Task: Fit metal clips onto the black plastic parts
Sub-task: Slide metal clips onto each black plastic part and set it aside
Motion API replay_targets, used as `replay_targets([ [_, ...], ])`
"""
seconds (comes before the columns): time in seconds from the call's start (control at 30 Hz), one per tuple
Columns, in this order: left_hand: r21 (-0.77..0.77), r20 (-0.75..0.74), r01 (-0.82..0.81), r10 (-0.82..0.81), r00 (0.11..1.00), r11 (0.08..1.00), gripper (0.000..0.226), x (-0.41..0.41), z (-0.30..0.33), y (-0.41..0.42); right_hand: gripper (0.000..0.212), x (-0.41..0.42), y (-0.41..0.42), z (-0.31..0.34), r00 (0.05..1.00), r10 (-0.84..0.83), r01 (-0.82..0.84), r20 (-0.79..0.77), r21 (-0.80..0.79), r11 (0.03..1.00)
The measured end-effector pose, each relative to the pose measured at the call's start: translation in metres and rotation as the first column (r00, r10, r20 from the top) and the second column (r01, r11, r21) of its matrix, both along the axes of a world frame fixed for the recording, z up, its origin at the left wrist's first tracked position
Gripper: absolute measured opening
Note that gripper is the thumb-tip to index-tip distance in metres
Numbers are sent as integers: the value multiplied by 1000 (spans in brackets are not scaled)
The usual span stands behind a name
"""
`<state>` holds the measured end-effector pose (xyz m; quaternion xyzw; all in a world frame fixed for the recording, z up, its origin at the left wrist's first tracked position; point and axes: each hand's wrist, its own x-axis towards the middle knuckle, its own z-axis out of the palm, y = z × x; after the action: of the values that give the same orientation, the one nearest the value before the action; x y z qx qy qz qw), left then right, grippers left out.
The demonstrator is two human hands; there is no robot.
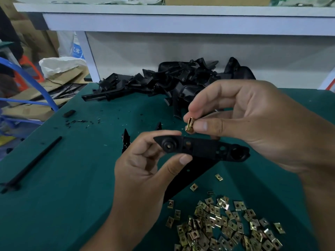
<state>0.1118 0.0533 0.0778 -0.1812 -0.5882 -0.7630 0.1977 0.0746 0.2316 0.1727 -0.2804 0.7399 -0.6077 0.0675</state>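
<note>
Green counter (68, 178), white shelf behind. Pile of black parts (174, 78) at back, heap of clips (226, 227) near front. Left hand (143, 171) gripping black bracket (203, 148) midair; right hand (253, 122) pinching one clip (190, 125) just above it.

A small assembly workshop, seen from your bench.

You sit at a table (72, 178) covered in green matting, with a loose heap of black plastic parts (172, 78) at the far side and a scatter of brass-coloured metal clips (226, 227) near right. Plastic offcuts (79, 121) litter the mat; cardboard (32, 98), a white sack (59, 66) and blue hoses (36, 82) crowd the far left below a white shelf (181, 20).
</note>
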Motion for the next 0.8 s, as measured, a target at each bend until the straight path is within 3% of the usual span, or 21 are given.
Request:
replay_targets([
  [0.23,-67,-6,-64,64,998,996,27,0,-5,-1,21,2,-3,-3,999,-41,41,6,99,994],
  [0.8,-103,-30,-102,100,995,989,27,2,-11,-2,17,3,-2,-2,997,-56,64,-51,165,984],
])
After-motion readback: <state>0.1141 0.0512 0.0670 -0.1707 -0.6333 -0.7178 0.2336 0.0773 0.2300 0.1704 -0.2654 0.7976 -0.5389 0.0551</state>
